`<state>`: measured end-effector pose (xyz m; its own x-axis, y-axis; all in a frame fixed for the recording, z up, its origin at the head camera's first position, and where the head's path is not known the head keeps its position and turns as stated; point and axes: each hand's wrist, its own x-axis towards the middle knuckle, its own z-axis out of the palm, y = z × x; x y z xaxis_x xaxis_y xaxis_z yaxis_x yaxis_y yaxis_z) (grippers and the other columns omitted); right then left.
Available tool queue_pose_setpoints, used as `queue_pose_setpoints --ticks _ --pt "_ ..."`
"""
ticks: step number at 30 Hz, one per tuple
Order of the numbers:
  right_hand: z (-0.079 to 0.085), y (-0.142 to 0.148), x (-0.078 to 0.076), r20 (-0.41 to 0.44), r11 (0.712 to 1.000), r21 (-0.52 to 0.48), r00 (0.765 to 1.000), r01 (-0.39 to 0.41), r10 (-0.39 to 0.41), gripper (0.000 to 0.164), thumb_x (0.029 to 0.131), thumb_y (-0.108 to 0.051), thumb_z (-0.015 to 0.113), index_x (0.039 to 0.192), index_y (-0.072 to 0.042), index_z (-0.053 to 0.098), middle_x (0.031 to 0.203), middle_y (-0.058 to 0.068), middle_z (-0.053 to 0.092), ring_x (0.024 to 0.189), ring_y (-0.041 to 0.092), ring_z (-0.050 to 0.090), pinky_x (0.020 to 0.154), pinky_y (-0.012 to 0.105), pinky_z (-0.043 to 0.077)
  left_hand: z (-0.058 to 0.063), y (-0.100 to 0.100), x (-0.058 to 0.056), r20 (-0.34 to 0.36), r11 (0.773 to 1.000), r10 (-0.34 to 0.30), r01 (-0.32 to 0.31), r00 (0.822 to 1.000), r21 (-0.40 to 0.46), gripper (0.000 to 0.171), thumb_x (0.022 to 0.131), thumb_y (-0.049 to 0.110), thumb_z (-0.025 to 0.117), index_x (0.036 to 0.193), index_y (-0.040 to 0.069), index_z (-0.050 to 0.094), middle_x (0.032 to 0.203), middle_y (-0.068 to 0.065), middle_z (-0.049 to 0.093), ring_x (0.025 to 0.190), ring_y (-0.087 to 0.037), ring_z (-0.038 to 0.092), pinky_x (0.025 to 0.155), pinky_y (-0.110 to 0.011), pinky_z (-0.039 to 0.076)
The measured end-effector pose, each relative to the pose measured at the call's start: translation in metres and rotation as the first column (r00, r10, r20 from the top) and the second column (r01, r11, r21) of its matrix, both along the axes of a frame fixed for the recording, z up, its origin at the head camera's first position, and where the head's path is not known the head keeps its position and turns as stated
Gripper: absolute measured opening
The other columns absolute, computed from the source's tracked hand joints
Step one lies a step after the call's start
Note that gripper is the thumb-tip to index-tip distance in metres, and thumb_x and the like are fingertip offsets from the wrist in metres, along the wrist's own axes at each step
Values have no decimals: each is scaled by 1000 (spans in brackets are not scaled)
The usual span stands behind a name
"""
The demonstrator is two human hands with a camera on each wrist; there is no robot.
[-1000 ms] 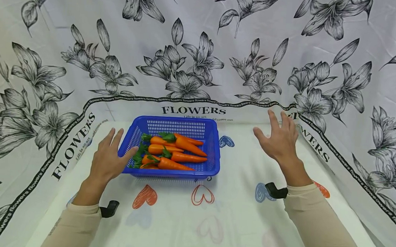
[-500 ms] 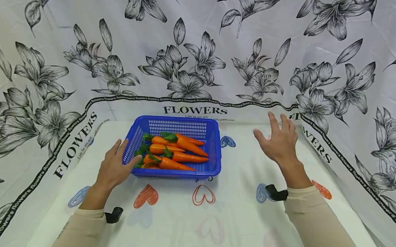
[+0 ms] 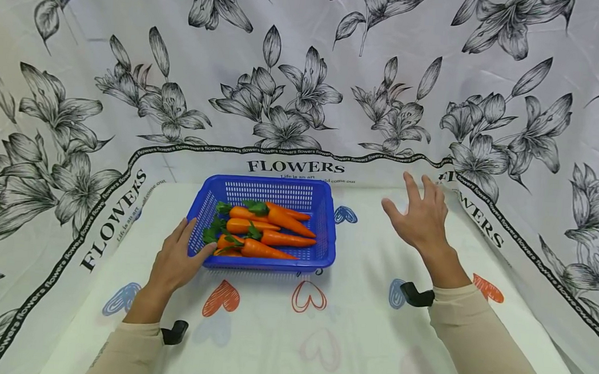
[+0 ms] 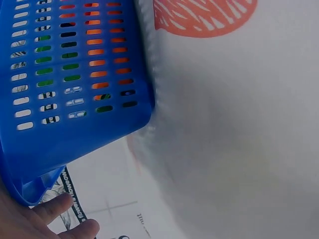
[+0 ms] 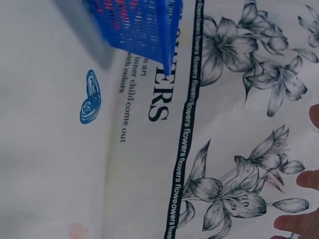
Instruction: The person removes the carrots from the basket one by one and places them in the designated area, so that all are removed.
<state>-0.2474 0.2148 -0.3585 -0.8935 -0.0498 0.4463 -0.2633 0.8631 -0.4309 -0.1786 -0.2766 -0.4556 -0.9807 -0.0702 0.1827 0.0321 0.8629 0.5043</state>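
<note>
A blue plastic basket (image 3: 269,263) with slotted walls sits at the back of the table. Several orange carrots (image 3: 288,239) with green leafy tops lie in it, tops toward the left. My left hand (image 3: 175,266) is at the basket's front left corner, thumb over the rim and fingers along the outer left side. In the left wrist view, its fingertips (image 4: 82,230) reach out straight past the basket rim. My right hand (image 3: 421,220) hovers to the right of the basket, fingers spread, holding nothing. Only its fingertips (image 5: 310,179) show in the right wrist view.
The table carries a white cloth (image 3: 258,350) printed with red and blue hearts. A white flowered curtain (image 3: 310,16) hangs behind and along both sides. Each sleeve has a black wrist mount, left mount (image 3: 174,332) and right mount (image 3: 417,295).
My left hand has come down and to the right, from beside and above the basket to its front left rim. The right hand has barely moved. Basket and carrots stay in place.
</note>
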Motion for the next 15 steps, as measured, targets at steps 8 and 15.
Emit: queue_pose_setpoints --ticks 8,15 --pt "-6 -2 -2 -10 1000 -4 1000 -4 4 74 91 -48 56 151 -12 33 151 27 21 137 48 13 99 72 16 -5 -1 0 -5 999 13 -13 1000 -34 96 87 64 54 155 8 18 157 -20 15 134 -50 24 98 -73 22" --pt "-8 -4 -3 -7 1000 -13 1000 -14 14 73 91 -48 57 151 -12 33 151 27 21 136 47 16 100 71 16 -8 -1 0 -24 999 17 -18 1000 -51 99 86 64 55 151 -2 21 156 -21 16 133 -50 26 101 -69 24"
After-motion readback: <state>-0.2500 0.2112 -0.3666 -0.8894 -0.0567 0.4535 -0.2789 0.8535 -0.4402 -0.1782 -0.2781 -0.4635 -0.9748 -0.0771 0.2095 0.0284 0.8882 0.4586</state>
